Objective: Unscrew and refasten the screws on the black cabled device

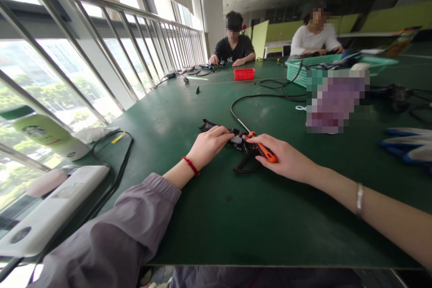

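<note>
My left hand (209,143) lies over a black corded device (238,142), its fingers closed together on the near-left part. The device rests on the green table with its inside exposed, showing a grey block and thin coloured wires. In my right hand (286,156) is an orange and black screwdriver (269,153), gripped at the handle. Its shaft points up and to the left, above the device; the tip does not touch the parts that I can see. A black curved piece hangs at the device's near side.
A teal basket (297,72) with cables and a red tray (244,74) stand farther back. Blue and white gloves (410,144) lie right. At left are a bottle (47,132) and a white power bank (57,207). Two people sit across the green table (270,229).
</note>
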`<state>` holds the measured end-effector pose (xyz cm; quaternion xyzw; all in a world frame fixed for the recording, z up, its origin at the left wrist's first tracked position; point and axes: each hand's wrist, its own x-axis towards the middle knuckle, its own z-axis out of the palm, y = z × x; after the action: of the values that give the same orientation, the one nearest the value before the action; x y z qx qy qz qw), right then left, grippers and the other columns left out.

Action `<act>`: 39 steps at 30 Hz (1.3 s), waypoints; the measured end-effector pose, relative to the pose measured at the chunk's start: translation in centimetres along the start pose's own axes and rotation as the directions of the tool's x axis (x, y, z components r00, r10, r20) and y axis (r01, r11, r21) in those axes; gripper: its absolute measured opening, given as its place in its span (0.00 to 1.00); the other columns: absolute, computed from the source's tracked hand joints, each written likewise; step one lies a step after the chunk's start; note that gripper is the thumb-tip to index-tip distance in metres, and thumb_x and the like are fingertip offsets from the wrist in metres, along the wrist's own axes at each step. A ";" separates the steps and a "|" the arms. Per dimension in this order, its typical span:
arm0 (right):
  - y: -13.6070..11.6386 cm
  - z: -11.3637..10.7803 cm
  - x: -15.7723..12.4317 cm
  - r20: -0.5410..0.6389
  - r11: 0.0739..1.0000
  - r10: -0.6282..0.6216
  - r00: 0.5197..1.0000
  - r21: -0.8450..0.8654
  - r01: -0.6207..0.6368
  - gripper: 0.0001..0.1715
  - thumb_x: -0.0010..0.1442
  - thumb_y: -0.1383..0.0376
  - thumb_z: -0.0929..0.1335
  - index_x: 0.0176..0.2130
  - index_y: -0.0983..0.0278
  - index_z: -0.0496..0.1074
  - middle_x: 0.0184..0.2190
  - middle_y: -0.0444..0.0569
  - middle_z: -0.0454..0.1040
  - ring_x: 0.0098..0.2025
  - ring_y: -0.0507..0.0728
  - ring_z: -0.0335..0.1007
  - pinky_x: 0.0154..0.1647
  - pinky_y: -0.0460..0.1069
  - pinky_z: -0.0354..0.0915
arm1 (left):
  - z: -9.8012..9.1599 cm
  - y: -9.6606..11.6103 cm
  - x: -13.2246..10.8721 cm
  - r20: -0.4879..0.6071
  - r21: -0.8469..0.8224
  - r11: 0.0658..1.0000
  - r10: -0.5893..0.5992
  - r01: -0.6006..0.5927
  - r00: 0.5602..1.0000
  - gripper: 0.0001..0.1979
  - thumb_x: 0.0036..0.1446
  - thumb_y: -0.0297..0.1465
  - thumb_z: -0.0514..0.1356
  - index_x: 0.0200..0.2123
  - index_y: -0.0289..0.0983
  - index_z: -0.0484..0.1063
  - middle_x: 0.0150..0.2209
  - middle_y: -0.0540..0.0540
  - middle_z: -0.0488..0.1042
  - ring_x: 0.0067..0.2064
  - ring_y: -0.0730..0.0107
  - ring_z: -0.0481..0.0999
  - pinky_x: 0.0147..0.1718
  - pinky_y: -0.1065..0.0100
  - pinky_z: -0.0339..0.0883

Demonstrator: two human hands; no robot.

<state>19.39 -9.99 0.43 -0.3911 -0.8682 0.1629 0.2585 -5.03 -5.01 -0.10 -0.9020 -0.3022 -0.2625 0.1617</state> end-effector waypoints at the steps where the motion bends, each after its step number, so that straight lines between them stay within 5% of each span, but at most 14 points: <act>1: 0.0 0.0 0.0 0.002 1.000 0.003 1.000 -0.001 -0.003 0.23 0.59 0.63 0.63 0.54 0.59 0.61 0.52 0.51 0.67 0.47 0.59 0.70 0.50 0.55 0.66 | -0.1 -0.2 -0.1 0.007 0.022 1.000 0.004 -0.004 1.000 0.14 0.65 0.31 0.48 0.43 0.38 0.72 0.38 0.45 0.74 0.40 0.70 0.72 0.35 0.72 0.66; 5: 0.2 0.0 -0.1 0.017 1.000 0.009 1.000 0.001 -0.009 0.25 0.58 0.64 0.63 0.56 0.57 0.60 0.53 0.50 0.66 0.47 0.59 0.70 0.50 0.57 0.66 | -0.3 -0.4 -0.3 0.004 0.045 0.999 -0.014 0.014 1.000 0.15 0.65 0.30 0.46 0.46 0.37 0.71 0.41 0.44 0.73 0.41 0.71 0.72 0.35 0.72 0.66; 10: 0.2 -0.1 0.0 0.025 1.000 0.004 1.000 0.004 -0.005 0.25 0.58 0.63 0.63 0.56 0.56 0.60 0.53 0.49 0.66 0.47 0.59 0.70 0.50 0.57 0.67 | -0.4 0.4 0.2 -0.163 -0.040 0.991 -0.134 0.129 0.978 0.11 0.64 0.29 0.50 0.40 0.38 0.72 0.38 0.45 0.74 0.41 0.68 0.70 0.40 0.66 0.65; 18: 0.4 0.0 0.0 0.002 0.999 -0.031 1.000 -0.009 0.031 0.24 0.58 0.65 0.63 0.55 0.57 0.62 0.52 0.50 0.67 0.47 0.59 0.70 0.50 0.56 0.67 | 0.6 4.4 1.9 -0.226 -0.382 0.888 -0.358 0.255 0.906 0.07 0.58 0.24 0.57 0.37 0.39 0.74 0.35 0.48 0.75 0.38 0.68 0.70 0.41 0.63 0.66; 27: 0.5 -0.1 0.0 0.033 0.999 -0.027 0.999 -0.019 0.027 0.26 0.58 0.65 0.63 0.56 0.57 0.61 0.53 0.50 0.66 0.48 0.59 0.70 0.52 0.57 0.65 | 0.2 4.5 1.7 -0.204 -0.530 0.816 -0.385 0.229 0.900 0.07 0.57 0.24 0.57 0.35 0.37 0.74 0.35 0.48 0.75 0.37 0.72 0.74 0.38 0.70 0.69; 39: 0.5 -0.2 0.0 0.049 1.000 -0.012 0.999 -0.026 0.014 0.25 0.59 0.65 0.63 0.56 0.56 0.61 0.53 0.49 0.66 0.49 0.59 0.70 0.52 0.57 0.65 | 0.9 3.1 1.6 -0.145 -0.418 0.881 -0.304 0.221 0.942 0.02 0.54 0.26 0.61 0.30 0.38 0.72 0.32 0.50 0.76 0.39 0.68 0.71 0.42 0.63 0.67</act>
<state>19.78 -9.69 0.37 -0.3847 -0.8787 0.1594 0.2332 -1.62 -6.23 -0.30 -0.8342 -0.3444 -0.4296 -0.0309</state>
